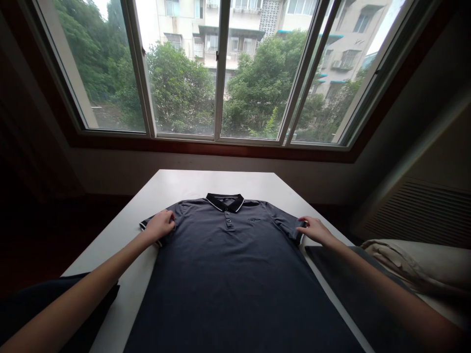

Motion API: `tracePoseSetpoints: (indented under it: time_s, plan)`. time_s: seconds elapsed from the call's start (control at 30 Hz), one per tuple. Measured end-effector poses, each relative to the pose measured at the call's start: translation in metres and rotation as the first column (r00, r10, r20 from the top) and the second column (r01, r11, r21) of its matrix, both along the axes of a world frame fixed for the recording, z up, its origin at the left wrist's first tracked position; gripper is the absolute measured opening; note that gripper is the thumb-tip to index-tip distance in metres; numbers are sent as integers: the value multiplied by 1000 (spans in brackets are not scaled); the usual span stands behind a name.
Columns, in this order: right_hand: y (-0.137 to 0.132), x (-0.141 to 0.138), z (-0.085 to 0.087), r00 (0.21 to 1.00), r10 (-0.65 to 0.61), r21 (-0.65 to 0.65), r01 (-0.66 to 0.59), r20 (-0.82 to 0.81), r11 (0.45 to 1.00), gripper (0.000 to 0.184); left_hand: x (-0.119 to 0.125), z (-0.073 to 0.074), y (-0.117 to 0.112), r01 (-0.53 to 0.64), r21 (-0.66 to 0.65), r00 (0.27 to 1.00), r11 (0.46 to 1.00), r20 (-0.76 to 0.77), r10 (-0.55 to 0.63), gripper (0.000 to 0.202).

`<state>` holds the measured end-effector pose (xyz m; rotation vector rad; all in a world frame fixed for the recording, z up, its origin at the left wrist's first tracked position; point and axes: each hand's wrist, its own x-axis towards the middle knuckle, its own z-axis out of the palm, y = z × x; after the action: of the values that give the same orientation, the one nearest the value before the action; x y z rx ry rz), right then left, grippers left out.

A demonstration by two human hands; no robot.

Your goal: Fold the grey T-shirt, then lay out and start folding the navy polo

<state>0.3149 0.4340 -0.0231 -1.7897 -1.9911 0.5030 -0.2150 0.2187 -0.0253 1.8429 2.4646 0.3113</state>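
Note:
A dark grey-blue polo shirt [228, 274] lies spread face up, its black, white-edged collar at the far end and its buttoned placket upward. My left hand [161, 224] is on the left sleeve, its fingers curled and closed on the fabric near the white-trimmed cuff. On the opposite side, my right hand [315, 230] pinches the right sleeve at its cuff between thumb and fingers. Both sleeves stretch outward from the shoulders. The shirt's lower hem is outside the view.
Under the shirt is a white table [217, 181] with angled far corners. A dark folded cloth [91, 294] lies at the near left. On the right are a dark grey flat item [342, 274] and a beige bundled cloth [401, 260]. Beyond the table stands a wall with a window [217, 98].

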Motion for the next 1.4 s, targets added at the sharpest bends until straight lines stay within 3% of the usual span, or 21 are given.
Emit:
tracePoseSetpoints:
  time_s: [0.07, 0.23, 0.37, 0.47, 0.7, 0.9, 1.17, 1.3, 1.4]
  plan:
    - [5, -16, 4, 987, 71, 122, -88, 142, 989, 29, -1, 1, 9, -4, 35, 1000, 999, 13, 4, 24]
    - [15, -93, 5, 902, 321, 82, -358, 288, 930, 33, 10, 0, 39, -29, 24, 999, 999, 44, 28, 33]
    - [23, -152, -7, 870, 362, 85, -410, 336, 908, 37, 27, -7, 58, -43, 20, 999, 999, 15, 43, 35]
    - [28, -176, -19, 857, 356, 66, -407, 373, 911, 40, 35, -14, 66, -53, 17, 999, 998, 8, 53, 38]
    - [37, -180, -44, 851, 322, 36, -370, 415, 929, 54, 32, -30, 75, -92, -5, 995, 996, 22, 92, 51]
    - [42, -175, -55, 866, 303, 43, -347, 397, 937, 57, 28, -39, 83, -111, -5, 993, 994, 30, 111, 55]
    - [25, -172, -53, 905, 246, 183, -322, 347, 929, 55, 39, -37, 72, -87, 196, 995, 977, -39, 97, 42]
    - [18, -174, -43, 854, 327, 283, -457, 404, 843, 54, 46, -23, 66, 46, 213, 992, 976, -126, -20, 43]
    - [19, -185, -29, 704, 482, 218, -656, 521, 723, 67, 51, -8, 76, 163, 119, 978, 979, -149, -144, 50]
